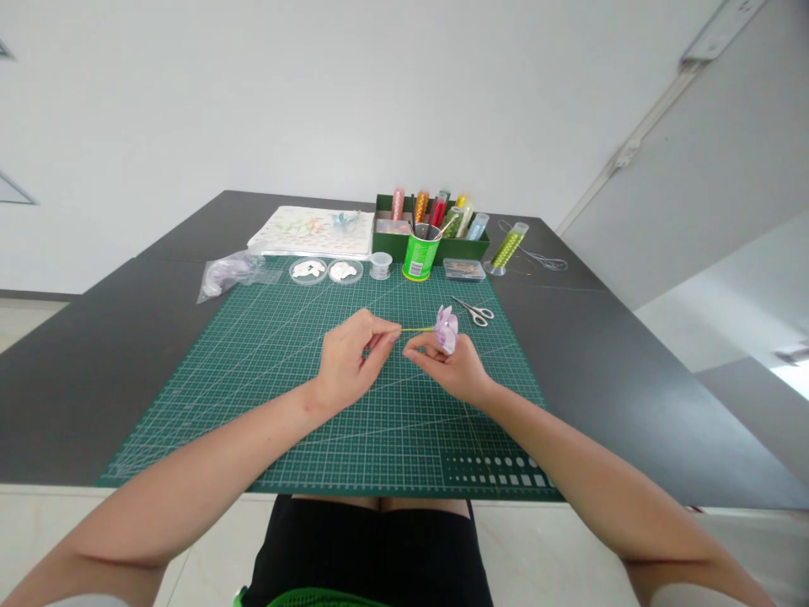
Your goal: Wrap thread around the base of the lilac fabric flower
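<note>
A small lilac flower [446, 329] with a thin yellow-green stem [417, 330] is held level above the cutting mat. My left hand [354, 354] pinches the free end of the stem between thumb and fingertips. Just below the stem, beside the blossom, is my right hand [452, 362]. Its fingers are curled, with thumb and forefinger brought together; whatever they may hold is too small to make out. White-handled scissors [479, 314] lie on the mat beyond my right hand.
The green cutting mat [253, 379] covers the middle of the dark table [632, 379]. Along its back edge are round dishes [308, 270] of white pieces, a green can [419, 256] of tools, and a flat clear box [464, 270]. Behind stands a green box [395, 244] with thread spools.
</note>
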Available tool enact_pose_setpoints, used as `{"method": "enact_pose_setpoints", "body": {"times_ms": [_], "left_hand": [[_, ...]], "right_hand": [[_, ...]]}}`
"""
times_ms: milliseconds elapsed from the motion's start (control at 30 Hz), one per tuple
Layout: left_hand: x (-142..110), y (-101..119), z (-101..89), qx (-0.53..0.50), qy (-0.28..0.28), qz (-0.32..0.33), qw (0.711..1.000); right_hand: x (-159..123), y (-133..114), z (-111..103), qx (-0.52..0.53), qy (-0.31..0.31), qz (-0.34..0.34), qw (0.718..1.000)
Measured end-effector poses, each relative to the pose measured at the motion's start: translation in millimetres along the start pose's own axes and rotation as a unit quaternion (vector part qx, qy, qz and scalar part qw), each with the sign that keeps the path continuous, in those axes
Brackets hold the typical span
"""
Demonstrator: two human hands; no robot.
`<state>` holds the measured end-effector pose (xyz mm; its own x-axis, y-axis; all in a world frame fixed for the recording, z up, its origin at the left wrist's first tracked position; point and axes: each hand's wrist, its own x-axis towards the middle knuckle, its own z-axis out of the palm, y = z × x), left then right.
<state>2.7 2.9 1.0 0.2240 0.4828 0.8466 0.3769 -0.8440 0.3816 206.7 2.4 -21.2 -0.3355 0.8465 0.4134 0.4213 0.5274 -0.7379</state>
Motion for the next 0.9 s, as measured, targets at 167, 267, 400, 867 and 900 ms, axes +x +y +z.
{"method": "enact_pose_setpoints", "body": {"times_ms": [167, 267, 400, 867, 900], "left_hand": [[1, -3, -0.7, 0.041, -0.001, -0.028, 0.999], [1, -6, -0.4, 0.067, -0.004, -0.045, 0.997], [1, -11, 0.1, 0.09, -0.023, -0.065, 0.994], [-1, -21, 8.3, 0.1, -0.196, -0.167, 0.961], [-2, -21, 8.8, 0.096, -0.205, -0.162, 0.96]], "right_hand": [[-6, -9, 4, -0.077, -0.013, -0.126, 0.989], [-7, -14, 3, -0.099, -0.001, -0.202, 0.974], [-9, -18, 1, -0.12, 0.007, -0.263, 0.957], [-8, -26, -18, -0.219, 0.036, -0.273, 0.936], [-7, -26, -21, -0.22, 0.044, -0.276, 0.934]]}}
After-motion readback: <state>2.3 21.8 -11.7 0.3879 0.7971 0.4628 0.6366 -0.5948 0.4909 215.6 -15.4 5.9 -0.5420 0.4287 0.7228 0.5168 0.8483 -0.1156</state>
